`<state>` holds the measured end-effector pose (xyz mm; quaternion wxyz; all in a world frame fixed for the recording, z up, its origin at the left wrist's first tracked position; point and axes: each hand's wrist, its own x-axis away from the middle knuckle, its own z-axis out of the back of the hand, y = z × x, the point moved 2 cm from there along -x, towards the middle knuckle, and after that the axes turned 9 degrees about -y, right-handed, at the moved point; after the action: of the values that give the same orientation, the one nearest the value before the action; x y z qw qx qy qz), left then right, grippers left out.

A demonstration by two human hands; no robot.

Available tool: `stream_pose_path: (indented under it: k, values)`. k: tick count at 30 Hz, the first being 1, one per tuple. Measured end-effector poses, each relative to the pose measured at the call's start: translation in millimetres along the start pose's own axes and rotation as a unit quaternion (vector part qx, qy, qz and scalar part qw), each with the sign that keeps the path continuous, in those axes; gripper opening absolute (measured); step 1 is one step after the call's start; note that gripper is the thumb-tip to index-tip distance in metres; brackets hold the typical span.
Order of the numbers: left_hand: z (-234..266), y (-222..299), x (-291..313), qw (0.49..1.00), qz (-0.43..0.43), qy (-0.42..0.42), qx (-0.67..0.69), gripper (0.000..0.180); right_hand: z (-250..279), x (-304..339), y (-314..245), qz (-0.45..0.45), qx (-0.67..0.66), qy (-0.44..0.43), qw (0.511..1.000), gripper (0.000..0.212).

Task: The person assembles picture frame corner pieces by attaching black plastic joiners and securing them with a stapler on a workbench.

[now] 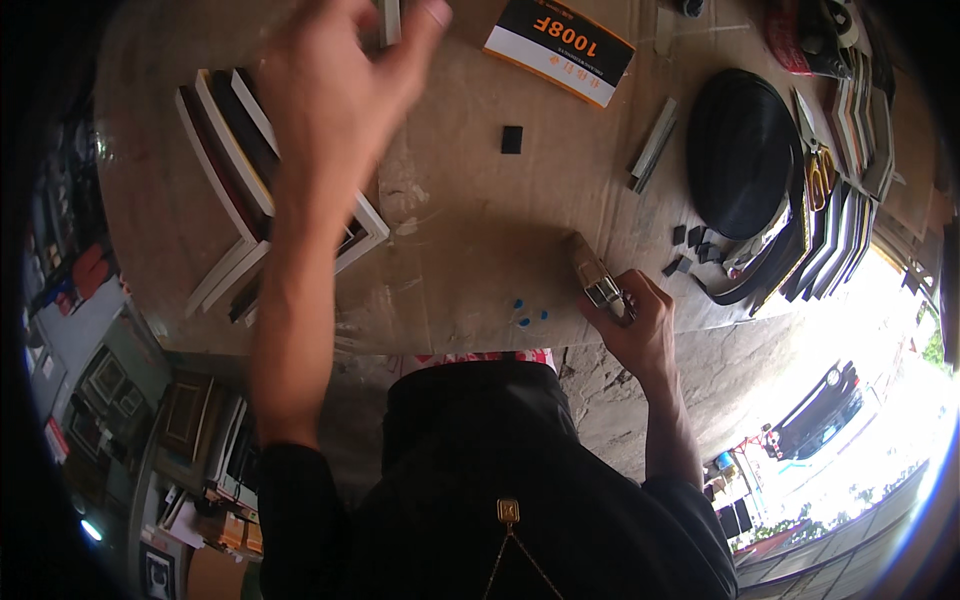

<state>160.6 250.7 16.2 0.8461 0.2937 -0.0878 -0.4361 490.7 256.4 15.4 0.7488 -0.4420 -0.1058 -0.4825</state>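
My left hand (345, 60) reaches over the far side of the table, its thumb spread away from the fingers, whose tips the top edge cuts off. Nothing shows in its grasp. Just past it, between thumb and fingers, is a pale strip (390, 22). V-shaped frame corner samples (232, 160) lie under and beside my left forearm, which hides part of them. My right hand (640, 320), near the front edge, is closed round a metal stapler (598, 283) that rests on the table. A small black square (511, 140) lies between the hands.
A black, white and orange box (560, 50) lies at the far middle. Metal staple strips (653, 145), a black coil of band (740, 150), gold-handled scissors (818, 170) and more corner samples (840, 240) crowd the right. Small black pieces (700, 245) and blue bits (522, 312) are scattered nearby.
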Motion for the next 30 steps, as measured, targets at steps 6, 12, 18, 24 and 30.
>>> stream_pose_path:
  k: [6,12,18,24,30]
  values:
    - [-51,24,71,0.961,-0.205,-0.180,-0.044,0.029,-2,-2,-4,0.008,0.003,0.001,1.000,0.028]
    - [-59,22,77,0.967,-0.178,-0.182,-0.023,0.020,1,-2,-6,-0.013,0.022,-0.022,0.999,0.032]
    - [-59,23,82,0.974,-0.175,-0.141,-0.021,0.020,1,-3,-12,-0.018,0.025,-0.030,0.999,0.031]
    - [-52,24,85,0.980,-0.155,-0.117,0.038,0.017,2,-4,-14,-0.031,0.017,-0.046,0.998,0.030]
    - [30,-7,123,0.996,-0.025,-0.070,0.039,0.017,0,-2,-13,-0.025,-0.012,-0.024,0.999,0.032]
